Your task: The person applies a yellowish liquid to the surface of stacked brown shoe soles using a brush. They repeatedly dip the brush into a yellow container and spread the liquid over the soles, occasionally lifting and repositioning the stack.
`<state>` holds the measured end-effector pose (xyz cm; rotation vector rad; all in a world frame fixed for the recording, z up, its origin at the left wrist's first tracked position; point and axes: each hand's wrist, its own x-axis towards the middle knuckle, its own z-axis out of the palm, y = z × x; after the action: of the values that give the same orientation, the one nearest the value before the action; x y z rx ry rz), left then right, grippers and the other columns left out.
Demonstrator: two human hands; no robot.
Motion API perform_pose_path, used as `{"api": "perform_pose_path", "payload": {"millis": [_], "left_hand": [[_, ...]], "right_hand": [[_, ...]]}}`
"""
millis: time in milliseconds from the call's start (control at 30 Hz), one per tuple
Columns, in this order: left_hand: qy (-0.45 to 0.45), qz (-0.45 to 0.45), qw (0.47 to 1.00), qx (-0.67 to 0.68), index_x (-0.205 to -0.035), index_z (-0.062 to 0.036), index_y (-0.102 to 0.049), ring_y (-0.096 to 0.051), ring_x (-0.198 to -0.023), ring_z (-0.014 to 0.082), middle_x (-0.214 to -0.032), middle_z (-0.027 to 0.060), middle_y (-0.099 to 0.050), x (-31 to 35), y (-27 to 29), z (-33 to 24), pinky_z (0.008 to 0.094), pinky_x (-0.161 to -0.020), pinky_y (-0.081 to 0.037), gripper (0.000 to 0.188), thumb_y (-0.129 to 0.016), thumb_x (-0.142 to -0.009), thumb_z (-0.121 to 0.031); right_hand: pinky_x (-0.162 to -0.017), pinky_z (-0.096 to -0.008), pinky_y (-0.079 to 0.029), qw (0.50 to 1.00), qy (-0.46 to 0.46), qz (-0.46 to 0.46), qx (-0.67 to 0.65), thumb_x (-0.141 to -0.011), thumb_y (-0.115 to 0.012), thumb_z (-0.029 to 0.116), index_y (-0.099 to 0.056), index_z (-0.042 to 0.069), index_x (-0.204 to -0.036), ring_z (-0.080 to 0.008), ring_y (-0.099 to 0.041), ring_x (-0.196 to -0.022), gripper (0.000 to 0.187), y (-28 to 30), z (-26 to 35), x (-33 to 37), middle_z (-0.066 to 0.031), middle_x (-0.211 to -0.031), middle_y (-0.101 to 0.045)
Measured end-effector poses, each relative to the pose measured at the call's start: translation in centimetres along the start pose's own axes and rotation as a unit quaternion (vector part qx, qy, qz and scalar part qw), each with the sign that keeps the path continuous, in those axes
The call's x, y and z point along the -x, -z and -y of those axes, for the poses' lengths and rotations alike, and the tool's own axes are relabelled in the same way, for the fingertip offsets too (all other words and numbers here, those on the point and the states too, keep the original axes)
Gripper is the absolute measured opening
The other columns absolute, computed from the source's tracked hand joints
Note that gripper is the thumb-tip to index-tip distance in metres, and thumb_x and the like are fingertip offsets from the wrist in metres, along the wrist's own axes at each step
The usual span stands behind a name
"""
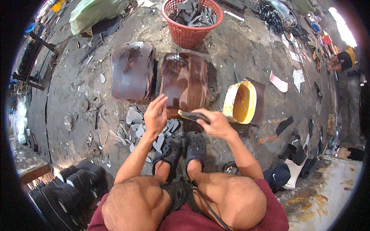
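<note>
In my right hand [217,123] is a brush with a dark handle [196,116], its fingers wrapped round the handle. The brush's light tip end points left, at the near edge of a glossy brown stack of sheets [183,79]. My left hand [155,115] hovers beside that stack's near left corner, fingers stretched out and holding nothing I can see. To its left lies a second brown stack [132,73]. A yellow-rimmed tub [252,102] of amber liquid is tilted toward the right. Grey sole-shaped pieces [135,125] are heaped below my left hand.
A red plastic basket [189,36] full of grey cut pieces stands beyond the stacks. Black soles [69,188] stand in rows at lower left. Scraps litter the floor on the right, near a dark cap [278,176]. Another person [343,59] is at the far right.
</note>
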<state>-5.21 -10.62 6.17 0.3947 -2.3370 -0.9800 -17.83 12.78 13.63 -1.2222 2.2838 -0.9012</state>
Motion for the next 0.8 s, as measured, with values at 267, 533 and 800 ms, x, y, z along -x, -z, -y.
{"api": "perform_pose_path", "payload": {"millis": [267, 533, 800], "left_hand": [[-0.068, 0.286, 0.955, -0.034, -0.149, -0.0146, -0.043, -0.065, -0.115, 0.0329, -0.154, 0.0141, -0.044, 1.8, -2.3, -4.3, 0.0414, -0.077, -0.060, 0.071, -0.064, -0.083, -0.004], [-0.043, 0.254, 0.966, -0.012, -0.148, -0.0103, -0.045, -0.070, -0.087, 0.0292, -0.150, 0.0183, -0.046, 2.5, -1.6, -3.8, 0.0396, -0.067, -0.059, 0.068, -0.068, -0.084, -0.008], [0.312, -0.031, 0.944, 0.102, -0.128, -0.0059, -0.069, -0.063, -0.098, 0.0181, -0.110, 0.0061, -0.066, 4.3, -0.6, 1.9, 0.0323, -0.084, -0.052, 0.039, -0.068, -0.089, -0.007]], "right_hand": [[-0.082, -0.0471, -0.057, 0.970, 0.006, -0.097, 0.223, -0.085, -0.065, 0.020, -0.068, 0.018, -0.124, -0.0335, -0.072, -0.097, 0.039, 2.9, -6.1, -16.0, -0.0141, -0.106, -0.074], [-0.084, -0.0484, -0.057, 0.953, -0.067, 0.039, 0.293, -0.079, -0.066, 0.019, -0.072, 0.023, -0.117, -0.0333, -0.071, -0.104, 0.038, 3.8, 0.2, -22.6, -0.0122, -0.111, -0.074], [-0.096, -0.0478, -0.053, 0.956, -0.091, 0.158, 0.228, -0.083, -0.062, 0.017, -0.068, 0.035, -0.127, -0.0320, -0.067, -0.113, 0.048, 2.9, -2.8, -20.2, -0.0089, -0.121, -0.071]]}}
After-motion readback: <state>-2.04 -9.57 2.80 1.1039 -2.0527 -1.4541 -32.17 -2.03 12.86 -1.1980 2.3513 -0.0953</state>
